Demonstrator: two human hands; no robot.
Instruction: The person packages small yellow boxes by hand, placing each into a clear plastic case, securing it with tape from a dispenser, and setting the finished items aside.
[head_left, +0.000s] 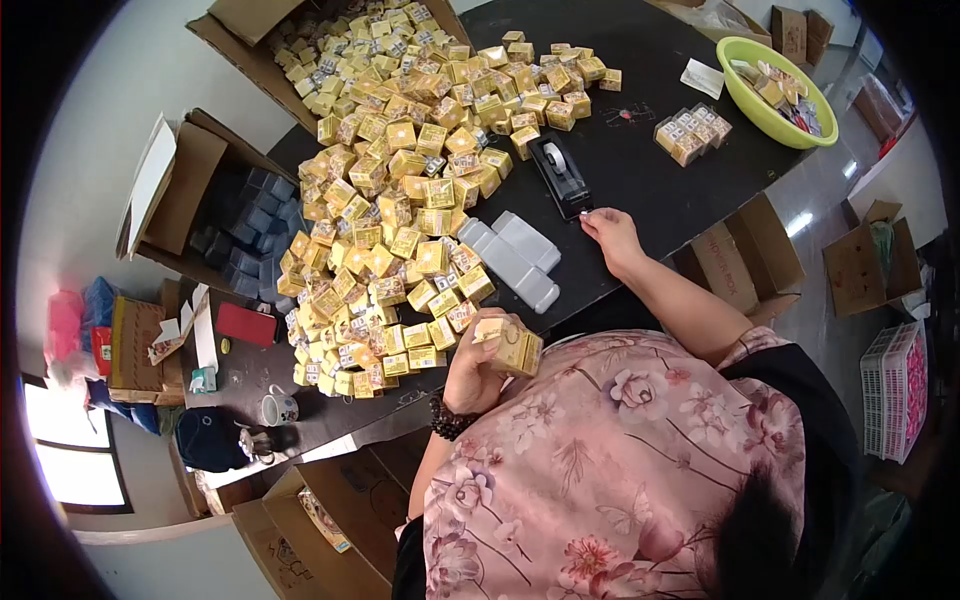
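My left hand (474, 372), with a dark bead bracelet at its wrist, is closed round a small yellow printed box (515, 348) in front of my body. A black tape dispenser (560, 180) with a pale roll stands on the dark table. At its near end, the fingers of my right hand (614, 240) are pinched together on the end of the tape, which is hardly visible. Between my hands lie two clear plastic trays (512, 262), one partly over the other. To their left spreads a big heap of yellow boxes (400, 210).
A tipped carton (235, 25) of yellow boxes stands at the back. Another carton (190, 190) at left holds clear trays. On the right are a group of boxes (692, 135) and a green basin (735, 80). A mug (280, 405) and red case (247, 325) sit at left.
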